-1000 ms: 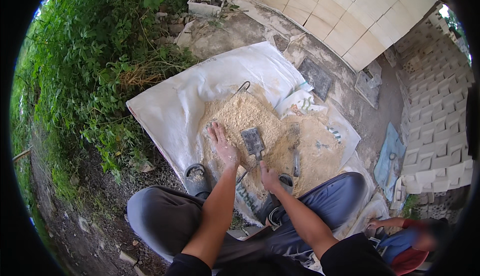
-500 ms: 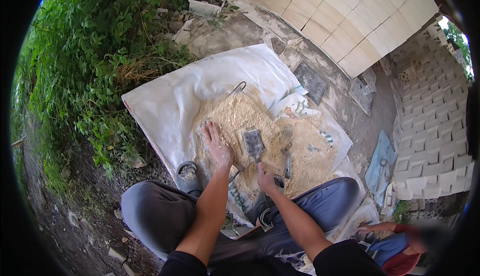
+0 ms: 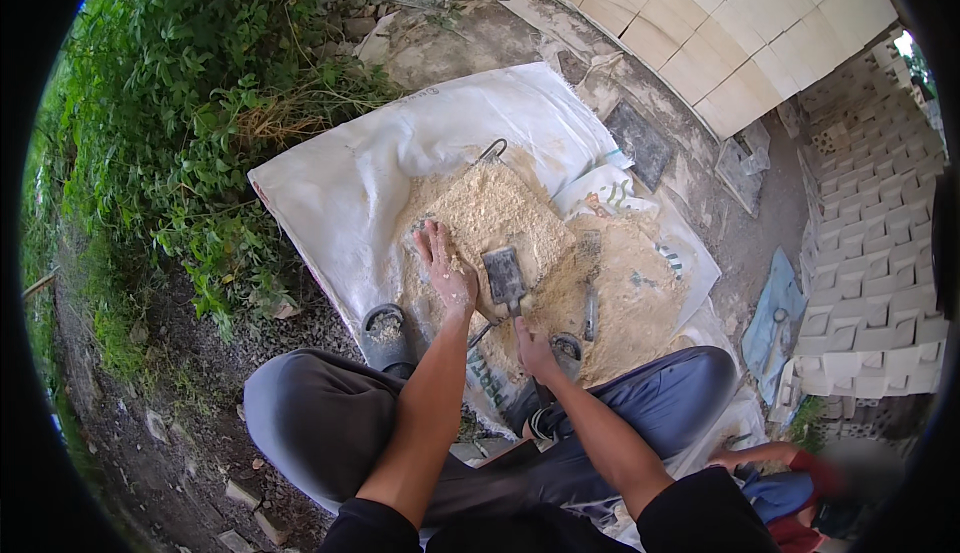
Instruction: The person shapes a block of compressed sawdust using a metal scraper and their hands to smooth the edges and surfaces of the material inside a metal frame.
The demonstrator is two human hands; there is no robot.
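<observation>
Pale powder [image 3: 520, 218] lay heaped mid-frame on white sacking [image 3: 330, 173], probably to catch spills, the left hand [image 3: 448, 275] released and flat against its left side, perhaps for steadying, while the right hand's grip [image 3: 535, 348] clasped a flat-bladed tool [image 3: 504, 275] by its handle, likely for control.

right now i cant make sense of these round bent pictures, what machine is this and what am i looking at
There is no machine: a person works bare-handed. A wide camera worn on the head looks down, so straight edges bend. A white sheet is spread below, partly covered with pale loose powder. The left hand lies open on the powder; the right hand grips a dark flat-headed tool by its handle. A second tool lies to its right.
</observation>
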